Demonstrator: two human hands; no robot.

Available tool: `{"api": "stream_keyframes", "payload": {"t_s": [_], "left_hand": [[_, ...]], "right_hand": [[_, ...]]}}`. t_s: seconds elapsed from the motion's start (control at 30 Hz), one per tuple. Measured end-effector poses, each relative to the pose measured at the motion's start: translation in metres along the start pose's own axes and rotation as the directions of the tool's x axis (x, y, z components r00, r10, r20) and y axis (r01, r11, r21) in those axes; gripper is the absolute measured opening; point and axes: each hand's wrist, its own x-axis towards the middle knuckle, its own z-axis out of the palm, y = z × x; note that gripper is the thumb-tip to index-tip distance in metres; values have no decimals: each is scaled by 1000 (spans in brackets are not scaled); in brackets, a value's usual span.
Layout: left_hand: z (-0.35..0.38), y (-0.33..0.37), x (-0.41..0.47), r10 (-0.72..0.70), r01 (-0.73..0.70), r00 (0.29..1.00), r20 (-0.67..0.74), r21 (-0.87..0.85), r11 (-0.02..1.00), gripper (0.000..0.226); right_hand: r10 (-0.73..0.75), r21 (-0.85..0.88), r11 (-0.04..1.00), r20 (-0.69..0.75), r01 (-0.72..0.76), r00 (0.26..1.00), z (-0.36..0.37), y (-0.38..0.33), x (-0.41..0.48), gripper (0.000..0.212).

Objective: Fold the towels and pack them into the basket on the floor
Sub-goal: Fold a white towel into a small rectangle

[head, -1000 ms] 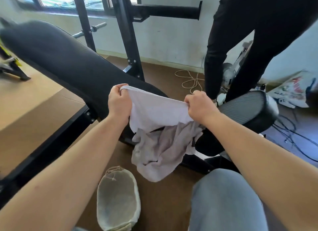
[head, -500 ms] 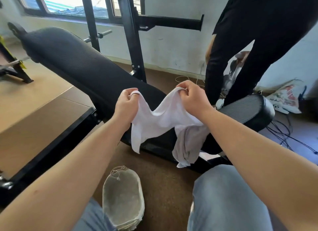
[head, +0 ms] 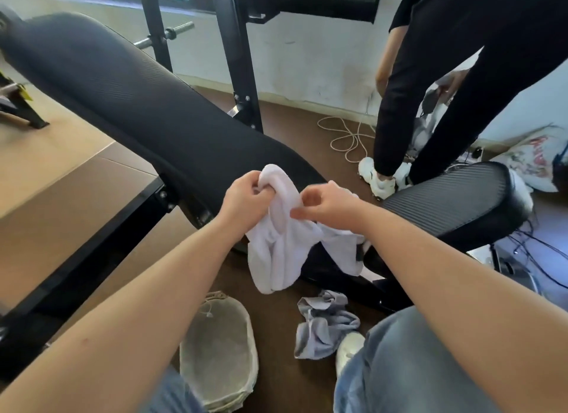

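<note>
Since a second ago my hands have closed together: left hand (head: 246,199) bunches the white towel (head: 282,243), right hand (head: 325,205) pinches its edge, hunting corners above the bench's (head: 138,105) near edge, basket (head: 215,354) below.

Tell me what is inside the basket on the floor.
The basket shows only its pale fabric lining; no towel lies in the part visible. Its near end is hidden by the left forearm and knee. The white towel hangs above, held in both hands; a grey towel lies on the floor beside it.

White towel (head: 284,252) hangs bunched; grey towel (head: 322,332) crumpled beside basket (head: 215,351).
</note>
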Motion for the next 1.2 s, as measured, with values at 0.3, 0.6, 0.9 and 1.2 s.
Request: {"api": "stream_keyframes", "payload": {"t_s": [0.3, 0.6, 0.9, 1.2], "left_hand": [[-42, -6, 17, -107, 56, 981, 159, 298, 953, 55], [-114, 10, 22, -129, 135, 991, -44, 448, 884, 69], [-179, 17, 23, 102, 34, 982, -160, 675, 737, 25], [-224, 30, 15, -205, 275, 795, -571, 38, 961, 26]], "right_hand": [[-22, 166, 983, -299, 75, 954, -10, 4, 20, 11], [-93, 128, 975, -498, 180, 862, -36, -29, 16, 10], [-44, 21, 997, -635, 74, 772, -55, -57, 6, 11], [-165, -305, 952, -577, -24, 800, -63, -82, 1, 12]]}}
